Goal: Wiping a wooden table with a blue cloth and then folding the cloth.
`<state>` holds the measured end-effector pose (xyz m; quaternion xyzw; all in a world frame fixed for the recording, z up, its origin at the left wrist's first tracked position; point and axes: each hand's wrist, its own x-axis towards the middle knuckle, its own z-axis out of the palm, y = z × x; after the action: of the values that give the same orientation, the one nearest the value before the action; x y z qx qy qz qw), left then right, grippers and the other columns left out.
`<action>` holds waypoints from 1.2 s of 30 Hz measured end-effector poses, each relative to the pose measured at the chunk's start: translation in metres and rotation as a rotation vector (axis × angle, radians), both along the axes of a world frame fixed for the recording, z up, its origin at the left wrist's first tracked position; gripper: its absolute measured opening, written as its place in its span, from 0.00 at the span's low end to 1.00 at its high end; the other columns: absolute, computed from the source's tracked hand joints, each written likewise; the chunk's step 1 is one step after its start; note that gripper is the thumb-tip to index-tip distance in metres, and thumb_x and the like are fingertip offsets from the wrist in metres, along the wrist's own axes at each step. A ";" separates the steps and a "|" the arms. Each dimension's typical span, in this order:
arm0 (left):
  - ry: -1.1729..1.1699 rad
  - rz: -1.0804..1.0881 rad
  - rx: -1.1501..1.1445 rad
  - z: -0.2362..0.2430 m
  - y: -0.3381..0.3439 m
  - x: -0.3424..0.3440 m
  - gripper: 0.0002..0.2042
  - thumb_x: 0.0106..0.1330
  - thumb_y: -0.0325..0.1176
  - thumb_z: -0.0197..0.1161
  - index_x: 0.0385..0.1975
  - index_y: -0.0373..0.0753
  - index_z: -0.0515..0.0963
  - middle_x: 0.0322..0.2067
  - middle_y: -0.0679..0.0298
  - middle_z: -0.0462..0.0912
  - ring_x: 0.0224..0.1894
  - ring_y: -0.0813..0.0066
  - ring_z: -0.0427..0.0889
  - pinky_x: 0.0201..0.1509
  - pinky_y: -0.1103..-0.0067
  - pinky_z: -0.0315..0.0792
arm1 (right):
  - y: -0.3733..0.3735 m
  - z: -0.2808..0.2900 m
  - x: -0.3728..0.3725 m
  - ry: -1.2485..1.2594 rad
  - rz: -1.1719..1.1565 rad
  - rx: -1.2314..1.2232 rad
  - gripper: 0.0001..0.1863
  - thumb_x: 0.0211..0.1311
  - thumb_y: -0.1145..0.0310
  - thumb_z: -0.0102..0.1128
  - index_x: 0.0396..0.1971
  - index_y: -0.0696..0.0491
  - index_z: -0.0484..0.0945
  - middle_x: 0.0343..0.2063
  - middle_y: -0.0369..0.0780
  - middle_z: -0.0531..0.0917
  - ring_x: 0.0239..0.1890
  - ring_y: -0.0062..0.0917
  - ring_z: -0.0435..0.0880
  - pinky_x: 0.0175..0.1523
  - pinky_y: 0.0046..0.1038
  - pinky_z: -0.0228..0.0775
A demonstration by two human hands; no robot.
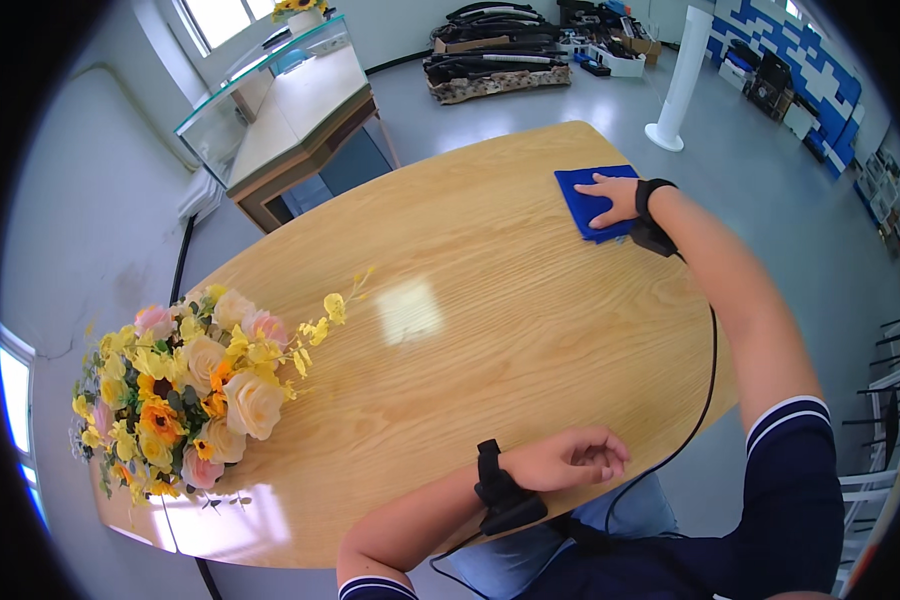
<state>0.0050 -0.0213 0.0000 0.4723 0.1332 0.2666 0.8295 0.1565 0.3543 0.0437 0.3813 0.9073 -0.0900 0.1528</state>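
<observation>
A folded blue cloth (580,200) lies on the wooden table (450,390) near its far right edge. My right hand (612,198) rests flat on top of it, fingers spread, with the arm stretched far out. Close to the near edge, my left hand (570,458) lies with its fingers loosely curled in and nothing visible in them. Each wrist wears a black strap with a small box, the left one (505,490) and the right one (654,225), both with black cables.
A large bouquet of yellow, orange, pink and cream flowers (185,385) stands on the table's left end. A glass-topped counter (295,110) is beyond it. A white post (682,80) rises from the floor behind the table. One black cable (712,370) hangs along the right edge.
</observation>
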 end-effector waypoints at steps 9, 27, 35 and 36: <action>0.024 -0.001 -0.063 0.008 -0.001 -0.003 0.16 0.65 0.23 0.53 0.53 0.33 0.67 0.47 0.62 0.73 0.45 0.79 0.71 0.53 0.82 0.66 | 0.018 0.009 0.033 0.034 0.001 -0.007 0.45 0.47 0.47 0.67 0.66 0.35 0.56 0.66 0.54 0.51 0.66 0.46 0.57 0.68 0.36 0.49; 0.063 -0.052 -0.050 0.008 0.004 -0.006 0.16 0.63 0.21 0.53 0.52 0.33 0.67 0.47 0.59 0.73 0.47 0.74 0.73 0.53 0.79 0.67 | 0.028 0.012 0.027 -0.054 -0.032 -0.018 0.44 0.50 0.46 0.64 0.67 0.32 0.53 0.68 0.47 0.48 0.68 0.40 0.54 0.68 0.36 0.51; 0.056 -0.042 -0.042 0.004 0.001 -0.008 0.16 0.65 0.22 0.54 0.52 0.34 0.67 0.46 0.60 0.74 0.48 0.75 0.73 0.52 0.79 0.68 | 0.028 0.005 0.032 -0.033 -0.016 -0.012 0.43 0.52 0.45 0.61 0.67 0.32 0.52 0.69 0.47 0.48 0.69 0.42 0.51 0.69 0.40 0.48; 0.061 -0.044 -0.049 0.004 0.001 -0.008 0.16 0.65 0.23 0.54 0.52 0.34 0.67 0.46 0.60 0.74 0.48 0.75 0.73 0.52 0.79 0.68 | 0.028 0.004 0.033 -0.028 -0.020 -0.017 0.42 0.53 0.45 0.61 0.67 0.32 0.52 0.69 0.47 0.48 0.69 0.43 0.50 0.69 0.40 0.47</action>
<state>-0.0034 -0.0198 0.0040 0.4624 0.1546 0.2305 0.8421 0.1894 0.3819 0.0476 0.3902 0.9005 -0.0936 0.1677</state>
